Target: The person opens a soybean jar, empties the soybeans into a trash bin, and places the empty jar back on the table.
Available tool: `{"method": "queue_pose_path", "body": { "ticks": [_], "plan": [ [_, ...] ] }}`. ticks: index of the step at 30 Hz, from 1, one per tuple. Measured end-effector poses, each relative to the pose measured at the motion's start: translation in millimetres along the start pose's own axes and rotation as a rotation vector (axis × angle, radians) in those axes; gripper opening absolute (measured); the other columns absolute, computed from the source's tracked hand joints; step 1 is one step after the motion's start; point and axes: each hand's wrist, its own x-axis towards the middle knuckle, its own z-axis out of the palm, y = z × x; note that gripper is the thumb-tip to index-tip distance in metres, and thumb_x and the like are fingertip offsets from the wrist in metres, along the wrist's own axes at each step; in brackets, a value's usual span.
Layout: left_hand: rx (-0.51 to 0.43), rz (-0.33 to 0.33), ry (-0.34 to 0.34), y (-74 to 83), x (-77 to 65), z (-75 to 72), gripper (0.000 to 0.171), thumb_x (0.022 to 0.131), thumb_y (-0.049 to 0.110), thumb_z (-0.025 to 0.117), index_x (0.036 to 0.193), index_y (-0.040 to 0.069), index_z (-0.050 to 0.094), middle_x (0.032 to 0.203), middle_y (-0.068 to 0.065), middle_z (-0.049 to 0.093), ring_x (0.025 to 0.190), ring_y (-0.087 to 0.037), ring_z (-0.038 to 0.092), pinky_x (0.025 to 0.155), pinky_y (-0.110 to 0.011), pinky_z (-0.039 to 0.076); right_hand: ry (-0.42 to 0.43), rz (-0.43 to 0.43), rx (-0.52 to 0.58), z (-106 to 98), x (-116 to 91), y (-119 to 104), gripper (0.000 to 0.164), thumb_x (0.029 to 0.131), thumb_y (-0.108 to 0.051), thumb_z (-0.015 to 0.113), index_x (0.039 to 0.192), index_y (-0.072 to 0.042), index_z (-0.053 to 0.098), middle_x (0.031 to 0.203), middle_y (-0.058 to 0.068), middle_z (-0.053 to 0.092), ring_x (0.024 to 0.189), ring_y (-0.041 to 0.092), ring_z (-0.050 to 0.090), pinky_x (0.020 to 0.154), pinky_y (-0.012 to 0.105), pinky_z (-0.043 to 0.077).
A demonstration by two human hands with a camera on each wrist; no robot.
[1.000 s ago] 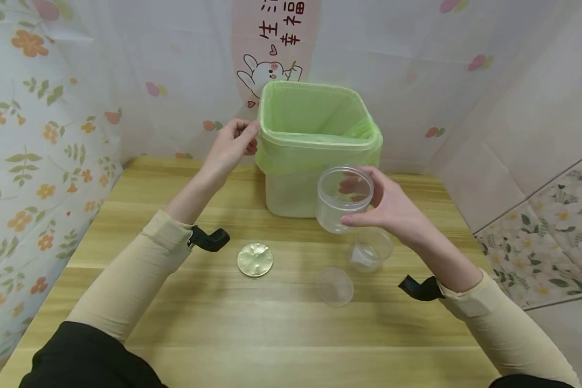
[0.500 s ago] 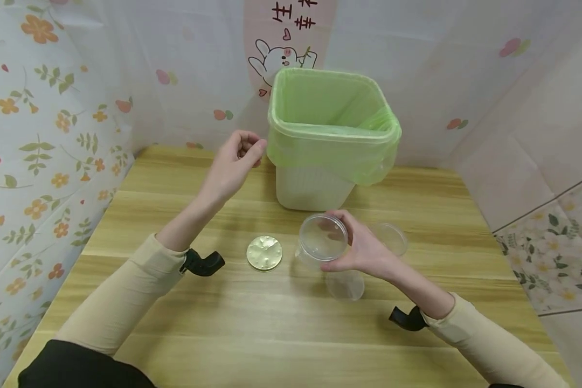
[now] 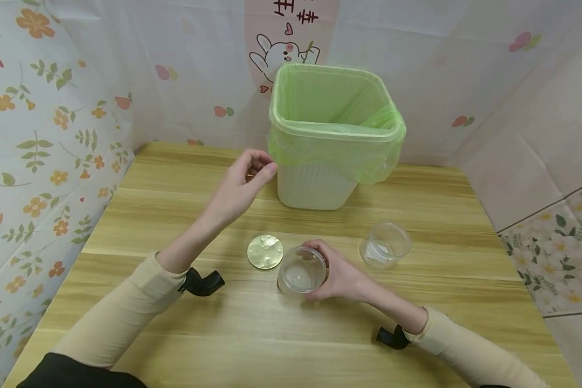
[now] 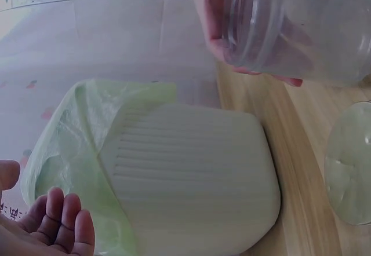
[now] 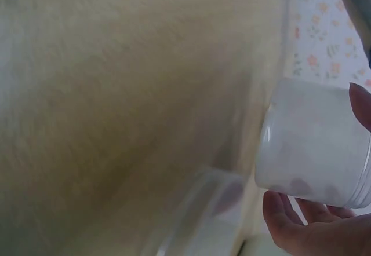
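Observation:
My right hand (image 3: 337, 275) grips a clear plastic jar (image 3: 302, 271) around its side, low over the table. The jar (image 5: 310, 143) shows fingers below it and the thumb above in the right wrist view. My left hand (image 3: 242, 180), fingers loosely curled with nothing in them, is beside the front left of the bin (image 3: 315, 188). A round gold lid (image 3: 265, 252) lies just left of the jar. To the right stands a second clear container (image 3: 385, 245) with something white at its bottom.
The white bin, lined with a green bag (image 3: 339, 148) folded over its rim, stands at the back of the wooden table (image 3: 184, 345). Patterned sheets (image 3: 184, 70) hang behind and at the left. A tiled wall (image 3: 558, 258) borders the right.
My right hand has brought the jar from the bin's front down and left, next to the gold lid. My left hand has drawn away from the bin's rim and lowered.

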Motion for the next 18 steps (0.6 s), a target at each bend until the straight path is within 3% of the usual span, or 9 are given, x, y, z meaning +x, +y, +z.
{"method": "queue_pose_path", "body": {
  "ticks": [14,18],
  "plan": [
    [0.017,0.007,-0.045,-3.3,-14.6,2.7,0.032,0.106,0.029,0.057,0.129,0.007,0.056,0.115,-0.009,0.061,0.104,-0.020,0.056,0.099,-0.037,0.048,-0.018,0.019,-0.028,14.0,-9.7,6.8,0.097,0.061,-0.018,0.099,0.143,-0.017,0.048,0.137,0.005,0.065,0.130,0.028,0.059,0.109,0.048,0.047],
    [0.062,0.037,-0.056,-5.2,-19.6,-0.4,0.033,0.105,0.029,0.057,0.130,0.007,0.056,0.117,-0.009,0.063,0.106,-0.020,0.057,0.101,-0.039,0.048,-0.035,0.008,-0.068,13.2,-9.4,2.8,0.106,0.060,-0.021,0.100,0.150,-0.022,0.044,0.144,0.003,0.061,0.133,0.025,0.058,0.111,0.050,0.046]
  ]
}}
